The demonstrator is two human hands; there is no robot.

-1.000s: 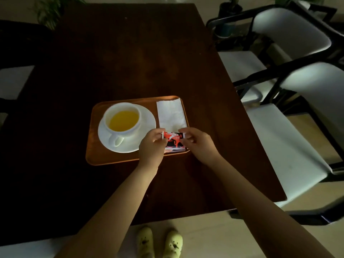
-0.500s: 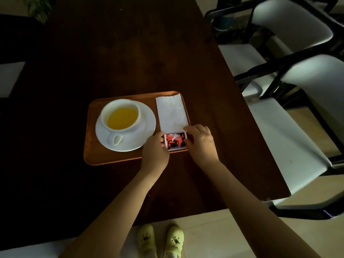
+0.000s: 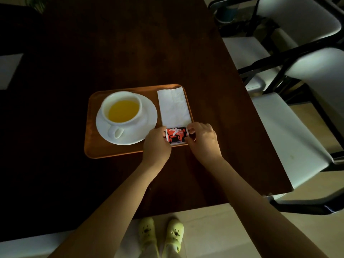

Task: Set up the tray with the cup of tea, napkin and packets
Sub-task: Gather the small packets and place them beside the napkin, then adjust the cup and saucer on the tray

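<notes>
An orange-brown tray [image 3: 96,146] lies on the dark wooden table [image 3: 130,43]. On its left stands a white cup of yellow tea [image 3: 122,110] on a white saucer [image 3: 147,116]. A folded white napkin [image 3: 174,107] lies along the tray's right side. At the napkin's near end are red and black packets [image 3: 176,135], lying flat on the tray's near right corner. My left hand [image 3: 156,146] pinches their left edge and my right hand [image 3: 202,139] pinches their right edge.
White chairs with black frames [image 3: 290,127] stand close along the table's right edge. The table's near edge [image 3: 186,207] is just in front of me, with my feet in yellow shoes [image 3: 162,233] on the pale floor below.
Both hands lowered the packets from just above the tray onto its near right corner, below the napkin. Cup and napkin have not moved.
</notes>
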